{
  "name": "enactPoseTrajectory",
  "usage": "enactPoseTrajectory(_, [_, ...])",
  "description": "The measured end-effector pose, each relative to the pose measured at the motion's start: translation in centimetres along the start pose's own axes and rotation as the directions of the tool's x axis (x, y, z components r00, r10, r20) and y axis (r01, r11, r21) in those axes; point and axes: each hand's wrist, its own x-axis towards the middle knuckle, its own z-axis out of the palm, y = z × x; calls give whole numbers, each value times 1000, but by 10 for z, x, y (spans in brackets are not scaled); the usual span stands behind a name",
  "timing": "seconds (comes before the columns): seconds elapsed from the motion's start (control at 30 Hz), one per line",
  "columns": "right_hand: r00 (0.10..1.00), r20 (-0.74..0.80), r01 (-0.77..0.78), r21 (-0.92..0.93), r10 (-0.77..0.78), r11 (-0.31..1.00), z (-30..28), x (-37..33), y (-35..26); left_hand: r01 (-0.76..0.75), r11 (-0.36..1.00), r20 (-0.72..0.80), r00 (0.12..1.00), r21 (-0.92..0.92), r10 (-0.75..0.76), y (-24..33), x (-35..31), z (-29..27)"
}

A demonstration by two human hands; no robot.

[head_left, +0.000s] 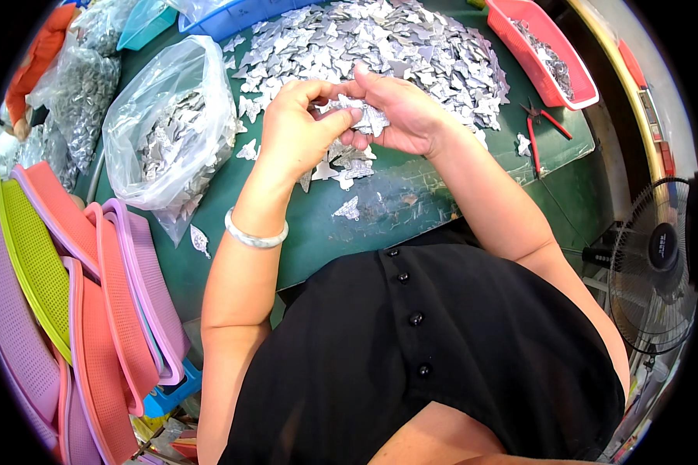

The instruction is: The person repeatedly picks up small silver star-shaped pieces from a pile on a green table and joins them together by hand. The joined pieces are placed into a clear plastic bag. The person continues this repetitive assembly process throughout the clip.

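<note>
Both of my hands meet over the near edge of a large pile of silver, butterfly-shaped metal pieces [450,74]. My left hand [298,128] is closed, its thumb and fingers pinching at a small stack of these metal pieces [372,118]. Cupped from the other side, my right hand [403,116] grips the same stack with curled fingers. Parts of the stack are hidden behind the fingers. Below the hands lies a small cluster of loose pieces [353,167], with a single piece [347,208] nearer to me on the green table [434,186].
A clear plastic bag [120,128] with more pieces stands left; a leaf-shaped piece [199,241] lies beside it. Stacked colored baskets [93,341] crowd the left. Red-handled pliers [537,151], a pink bin [566,97] and a fan [653,256] are right. A person's orange sleeve [39,58] shows far left.
</note>
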Motion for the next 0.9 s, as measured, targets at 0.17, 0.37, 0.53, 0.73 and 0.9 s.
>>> enactPoseTrajectory(0.17, [993,-113,32,8,-31,999,6,-3,-4,243,671,134,968,-700,-211,-1,1,-7])
enactPoseTrajectory(0.37, [992,-118,37,-62,-45,997,7,-3,-4,381,558,219,916,-737,-336,-18,4,-13])
enactPoseTrajectory(0.53, [995,-39,93,-92,-97,991,-2,3,4,416,435,251,887,-798,-388,-24,4,-11])
enactPoseTrajectory(0.73, [989,-47,129,-150,-137,980,-7,6,6,330,295,201,898,-897,-392,-27,7,-13])
enactPoseTrajectory(0.9, [989,-71,112,-249,-133,962,1,5,0,348,251,241,896,-903,-373,-21,3,-15])
